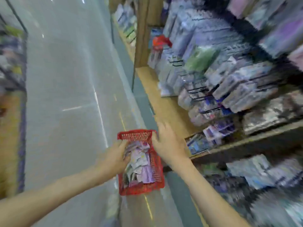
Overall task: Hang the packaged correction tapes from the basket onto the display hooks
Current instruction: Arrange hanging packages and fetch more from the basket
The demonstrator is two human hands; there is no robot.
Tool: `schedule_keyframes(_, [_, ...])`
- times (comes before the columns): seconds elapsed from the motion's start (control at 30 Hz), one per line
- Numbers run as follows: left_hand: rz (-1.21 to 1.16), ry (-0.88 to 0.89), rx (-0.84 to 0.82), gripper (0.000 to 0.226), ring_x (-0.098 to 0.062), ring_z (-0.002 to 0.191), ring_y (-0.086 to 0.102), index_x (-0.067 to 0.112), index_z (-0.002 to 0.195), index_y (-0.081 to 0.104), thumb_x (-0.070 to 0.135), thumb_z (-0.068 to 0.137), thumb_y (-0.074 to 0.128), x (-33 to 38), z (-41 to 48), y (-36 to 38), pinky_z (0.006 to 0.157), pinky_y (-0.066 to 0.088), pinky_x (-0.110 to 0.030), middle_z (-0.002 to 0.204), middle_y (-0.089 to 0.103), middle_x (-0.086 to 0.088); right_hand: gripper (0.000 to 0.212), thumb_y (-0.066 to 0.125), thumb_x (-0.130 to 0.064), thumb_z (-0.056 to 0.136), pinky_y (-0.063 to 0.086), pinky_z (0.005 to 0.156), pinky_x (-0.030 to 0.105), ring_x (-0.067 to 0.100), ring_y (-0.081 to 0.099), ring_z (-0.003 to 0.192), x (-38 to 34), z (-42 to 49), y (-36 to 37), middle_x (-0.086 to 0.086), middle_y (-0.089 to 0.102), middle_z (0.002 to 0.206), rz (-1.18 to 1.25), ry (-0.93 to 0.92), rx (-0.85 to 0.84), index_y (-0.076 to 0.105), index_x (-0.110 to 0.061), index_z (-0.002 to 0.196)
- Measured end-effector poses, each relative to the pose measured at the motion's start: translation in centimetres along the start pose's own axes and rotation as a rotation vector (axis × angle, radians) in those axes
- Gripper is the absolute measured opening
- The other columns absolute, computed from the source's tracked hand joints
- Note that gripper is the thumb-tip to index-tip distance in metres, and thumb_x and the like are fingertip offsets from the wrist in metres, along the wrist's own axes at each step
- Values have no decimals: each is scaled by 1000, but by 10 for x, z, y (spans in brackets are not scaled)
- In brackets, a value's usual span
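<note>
My left hand [114, 158] lies over the left side of the red basket [141, 189]. The thumb is up near the far rim and the fingers are curled down inside, against the packaged correction tapes [141, 163]. The view is smeared, so I cannot tell whether those fingers pinch a packet, clamp the basket's wall, or only rest there.

My right hand [167, 141] shows its back to me. Its fingers are bent over the far right corner of the basket's rim and grip it. My two hands are apart, one on each side of the basket, with the packets between them. The packets are a loose heap of lilac, white and pink, filling most of the basket.

Below the basket is a grey floor [65, 95] with pale streaks, running away up the aisle. To my right is a wooden shelf ledge [164, 102]. Above it, rows of display hooks [205, 89] are crowded with hanging packets in blue, purple and green, too blurred to read. A lower shelf edge [246, 141] passes just beside my right wrist, with more packed goods beneath. Another rack [11, 63] shows at the far left.
</note>
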State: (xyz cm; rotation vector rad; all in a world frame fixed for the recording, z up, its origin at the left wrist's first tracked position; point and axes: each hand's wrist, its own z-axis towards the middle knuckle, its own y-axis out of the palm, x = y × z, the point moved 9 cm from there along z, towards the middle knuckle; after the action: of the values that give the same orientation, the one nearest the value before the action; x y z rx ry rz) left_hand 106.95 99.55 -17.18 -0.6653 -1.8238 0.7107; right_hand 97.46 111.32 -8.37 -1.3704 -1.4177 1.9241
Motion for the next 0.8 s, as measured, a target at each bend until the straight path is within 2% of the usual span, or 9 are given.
schedule_keyframes(0.13, [-31,-208,-116,49,-36,106,57,10,126,50,35,86,39,-118,24,102,87,47,-41,124,55,-14,57,39,-24,85,38,102,37,34,51,122,78,-2,180,17,54,132,70,134,-253,47,-4,137])
schedule_keyframes(0.27, [-83,-308,-127,43,-35,108,56,8,133,46,23,92,43,-201,60,218,83,38,-30,129,51,-12,50,50,-9,93,34,105,33,25,44,126,177,-24,331,6,48,136,84,250,-416,42,-12,142])
schedule_keyframes(0.33, [-74,-344,-125,42,-32,110,54,10,136,43,14,94,47,-233,80,279,74,30,-24,132,47,-8,48,50,-7,93,33,104,33,27,45,126,224,-39,399,8,51,133,67,282,-455,44,-11,141])
schedule_keyframes(0.37, [-62,-371,-126,44,-32,110,54,11,136,43,14,93,48,-249,89,315,75,33,-25,133,47,-8,48,50,-6,93,32,105,32,28,43,128,248,-47,433,10,51,135,69,294,-478,44,-9,141])
schedule_keyframes(0.47, [-60,-444,-191,55,-35,113,52,15,140,39,12,87,50,-288,110,425,88,46,-41,131,45,-11,52,48,-6,95,19,114,26,27,27,143,325,-76,525,12,37,149,94,398,-563,36,-6,146])
schedule_keyframes(0.57, [9,-483,-331,63,-35,128,40,19,147,30,11,87,50,-312,123,523,101,40,-41,145,29,-15,62,54,-1,90,11,111,13,28,26,143,396,-96,583,18,28,154,100,532,-545,29,1,147])
schedule_keyframes(0.63, [24,-468,-358,67,-38,133,34,16,148,30,5,85,52,-321,137,565,104,36,-41,149,24,-22,69,60,1,85,18,115,24,31,32,139,432,-101,607,22,34,150,123,635,-512,28,4,146])
schedule_keyframes(0.7, [12,-361,-256,65,-44,117,51,8,133,51,1,70,65,-317,158,592,91,47,-44,131,45,-29,73,66,-5,82,29,112,38,34,39,134,459,-106,627,24,39,145,135,738,-493,29,4,145])
schedule_keyframes(0.8, [66,-366,-201,61,-35,96,65,17,115,66,13,56,79,-315,173,612,73,55,-33,109,61,-21,80,68,-24,73,34,108,44,36,45,129,481,-114,646,25,45,139,173,870,-487,34,3,141])
